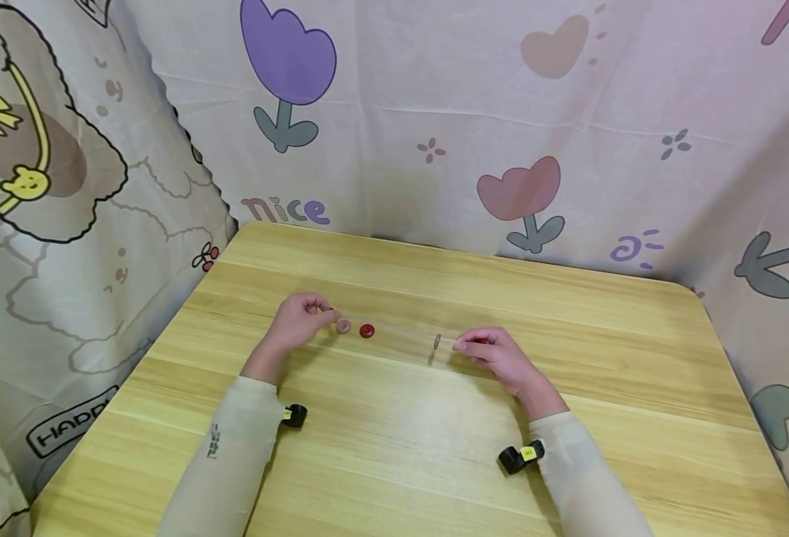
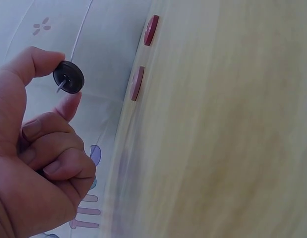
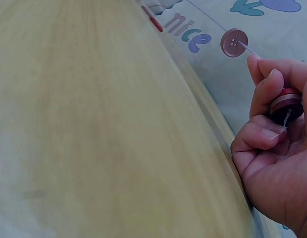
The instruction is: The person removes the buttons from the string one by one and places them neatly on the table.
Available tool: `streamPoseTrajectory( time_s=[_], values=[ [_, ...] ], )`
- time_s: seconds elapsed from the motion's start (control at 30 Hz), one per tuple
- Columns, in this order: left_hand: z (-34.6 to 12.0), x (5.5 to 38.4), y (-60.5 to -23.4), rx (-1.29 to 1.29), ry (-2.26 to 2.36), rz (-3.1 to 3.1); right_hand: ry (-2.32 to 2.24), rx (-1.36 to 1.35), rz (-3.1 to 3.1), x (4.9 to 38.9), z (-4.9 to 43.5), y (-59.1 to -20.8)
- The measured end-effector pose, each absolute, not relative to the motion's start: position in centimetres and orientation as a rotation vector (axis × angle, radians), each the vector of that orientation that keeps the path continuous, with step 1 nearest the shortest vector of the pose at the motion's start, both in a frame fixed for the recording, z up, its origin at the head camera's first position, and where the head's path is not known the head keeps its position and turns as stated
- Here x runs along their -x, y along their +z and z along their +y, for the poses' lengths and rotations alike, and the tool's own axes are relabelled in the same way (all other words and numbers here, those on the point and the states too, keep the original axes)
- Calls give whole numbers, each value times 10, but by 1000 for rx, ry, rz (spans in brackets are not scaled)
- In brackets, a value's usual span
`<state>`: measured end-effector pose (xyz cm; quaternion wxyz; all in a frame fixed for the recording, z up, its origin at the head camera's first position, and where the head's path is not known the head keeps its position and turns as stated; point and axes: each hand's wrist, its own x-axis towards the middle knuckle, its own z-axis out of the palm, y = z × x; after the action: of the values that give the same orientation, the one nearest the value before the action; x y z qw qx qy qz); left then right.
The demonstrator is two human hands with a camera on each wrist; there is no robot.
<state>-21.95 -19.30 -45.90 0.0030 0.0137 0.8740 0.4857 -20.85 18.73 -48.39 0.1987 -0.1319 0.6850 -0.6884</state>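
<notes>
My left hand (image 1: 300, 321) pinches a black button (image 2: 68, 77) between thumb and forefinger, and a thin white string (image 2: 82, 25) passes through its hole. The string stretches across to my right hand (image 1: 498, 356), whose thumb and fingertip pinch it. On the string, close to the right fingertips, a dusty-pink button (image 3: 234, 42) stands on edge. Within the right hand's curled fingers sits a small stack of red, pink and dark buttons (image 3: 286, 105), partly hidden. A pink button (image 1: 344, 327) and a red button (image 1: 367, 330) lie on the table beside the left hand.
The wooden table (image 1: 394, 447) runs under both forearms. A printed curtain (image 1: 394, 171) rises along its back and sides. Each sleeve carries a small black wrist camera, the left one (image 1: 294, 416) and the right one (image 1: 511, 460).
</notes>
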Motion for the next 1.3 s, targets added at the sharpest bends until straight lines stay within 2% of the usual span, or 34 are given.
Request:
streamPoseTrajectory(
  time_s=[0.83,1.3],
  values=[
    [-213,223,-463,41,1501,2624,-1910,391,1933,208,188,-483],
    [-216,228,-463,11,1060,2868,-1914,389,1931,209,187,-482]
  ],
)
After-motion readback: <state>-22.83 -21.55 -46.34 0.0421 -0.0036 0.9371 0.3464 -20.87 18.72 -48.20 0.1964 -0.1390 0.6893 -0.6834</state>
